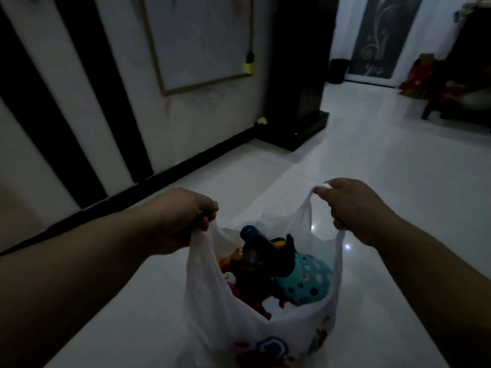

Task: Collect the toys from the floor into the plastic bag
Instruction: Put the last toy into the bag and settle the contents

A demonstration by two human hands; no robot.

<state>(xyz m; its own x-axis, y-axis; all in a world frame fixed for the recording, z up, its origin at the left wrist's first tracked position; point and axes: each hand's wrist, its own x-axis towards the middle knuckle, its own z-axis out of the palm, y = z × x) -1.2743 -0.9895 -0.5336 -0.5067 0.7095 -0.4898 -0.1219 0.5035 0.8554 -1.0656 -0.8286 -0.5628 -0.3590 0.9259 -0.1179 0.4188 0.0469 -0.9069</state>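
Home hallway, glossy white tiled floor, framed wall panel, decorated door

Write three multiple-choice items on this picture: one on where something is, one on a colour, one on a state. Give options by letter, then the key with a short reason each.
1. Where is the spotted ball?
A. On the floor by the wall
B. Inside the plastic bag
C. In the left hand

2. What colour is the ball?
A. Teal with dark and pale spots
B. Plain yellow
C. Solid black

3. How is the bag held?
A. Lying shut on the floor
B. By one hand only
C. Mouth pulled open, one handle in each hand

Key: 
1 B, the ball sits among the other toys within the bag's walls. 
2 A, its teal surface shows dots. 
3 C, the left hand and right hand each close their grip on a handle, holding the mouth apart.
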